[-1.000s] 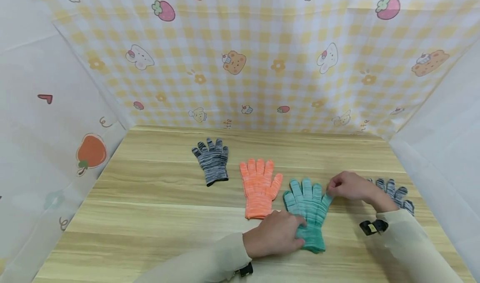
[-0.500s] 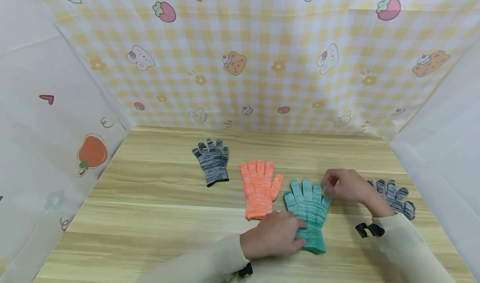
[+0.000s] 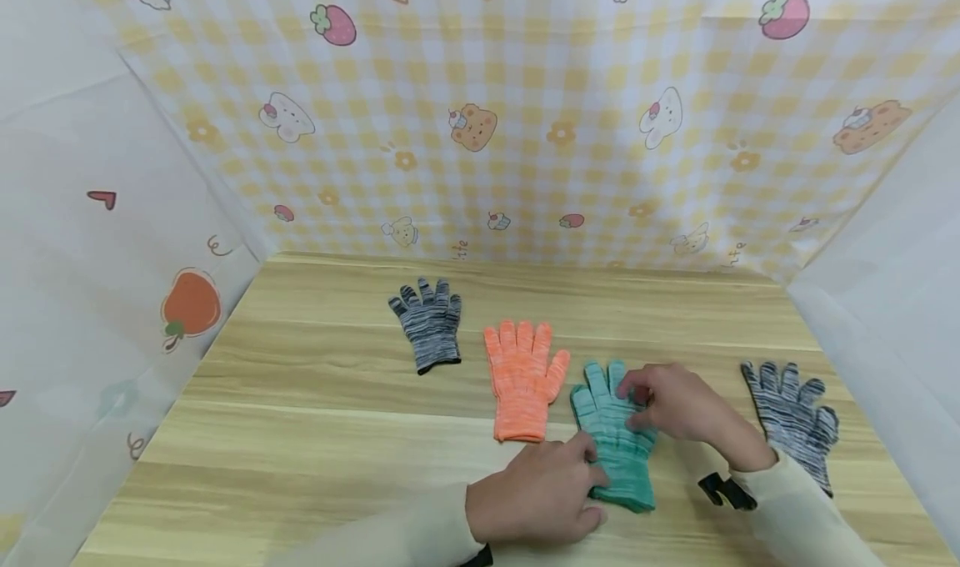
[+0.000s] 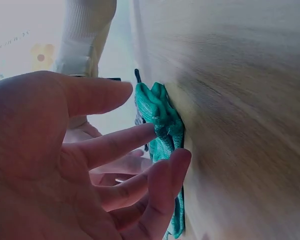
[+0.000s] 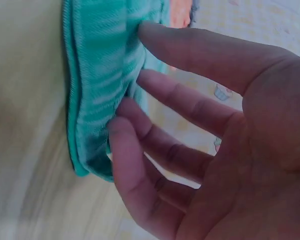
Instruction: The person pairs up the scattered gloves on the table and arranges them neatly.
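A green knit glove [image 3: 622, 459] lies flat on the wooden table, fingers pointing away, with a second green layer showing beneath it in the right wrist view. My right hand [image 3: 678, 408] is over its upper right side, fingertips touching the fabric and thumb spread from the fingers. At the lower left by the cuff is my left hand [image 3: 543, 488], its fingers loosely bent and apart in the left wrist view. An orange glove [image 3: 521, 383] lies directly left of the green one.
A grey-black striped glove [image 3: 429, 325] lies farther back on the left. Another striped glove [image 3: 798, 421] is at the right, partly behind my right sleeve [image 3: 795, 500]. A yellow checked cloth [image 3: 517, 75] hangs behind the wooden table [image 3: 300, 367].
My right hand has left the green glove's right-hand finger and moved left and down onto its body. My left hand has shifted slightly down from the glove's middle toward the cuff.
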`<state>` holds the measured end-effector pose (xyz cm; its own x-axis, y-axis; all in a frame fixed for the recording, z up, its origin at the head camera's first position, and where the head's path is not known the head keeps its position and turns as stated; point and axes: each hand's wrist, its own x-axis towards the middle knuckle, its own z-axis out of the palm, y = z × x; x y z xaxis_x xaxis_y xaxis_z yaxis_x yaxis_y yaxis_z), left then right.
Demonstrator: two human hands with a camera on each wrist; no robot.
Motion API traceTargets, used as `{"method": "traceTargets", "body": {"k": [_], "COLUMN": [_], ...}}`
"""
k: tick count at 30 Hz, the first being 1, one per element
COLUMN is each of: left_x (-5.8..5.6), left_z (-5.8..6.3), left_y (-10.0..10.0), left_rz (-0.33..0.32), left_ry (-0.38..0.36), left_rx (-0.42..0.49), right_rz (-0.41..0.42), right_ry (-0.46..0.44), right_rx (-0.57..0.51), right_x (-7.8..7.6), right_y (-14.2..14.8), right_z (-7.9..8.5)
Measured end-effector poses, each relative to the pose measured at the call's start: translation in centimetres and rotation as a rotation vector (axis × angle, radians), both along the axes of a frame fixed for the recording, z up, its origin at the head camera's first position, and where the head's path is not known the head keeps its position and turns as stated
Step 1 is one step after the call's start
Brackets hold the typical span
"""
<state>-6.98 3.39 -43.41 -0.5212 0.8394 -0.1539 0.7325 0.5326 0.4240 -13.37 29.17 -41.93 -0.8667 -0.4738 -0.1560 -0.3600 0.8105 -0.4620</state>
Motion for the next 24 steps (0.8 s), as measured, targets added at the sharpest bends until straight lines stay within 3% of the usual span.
{"method": "traceTargets", "body": {"k": [9, 24], "left_x": [-0.2, -2.1], "left_z": [0.1, 0.5], "left_y": [0.7, 2.8], "left_rz": [-0.012, 0.072], "left_ry": [0.053, 0.089], "left_rx": [-0.044, -0.107], "right_rz": [-0.035, -0.04], "right_ry": [0.065, 0.152], "right_rx": [0.071, 0.074], "right_x": [0.0, -2.9], "right_y": [-0.2, 1.3], "right_z": [-0.6, -1.1]}}
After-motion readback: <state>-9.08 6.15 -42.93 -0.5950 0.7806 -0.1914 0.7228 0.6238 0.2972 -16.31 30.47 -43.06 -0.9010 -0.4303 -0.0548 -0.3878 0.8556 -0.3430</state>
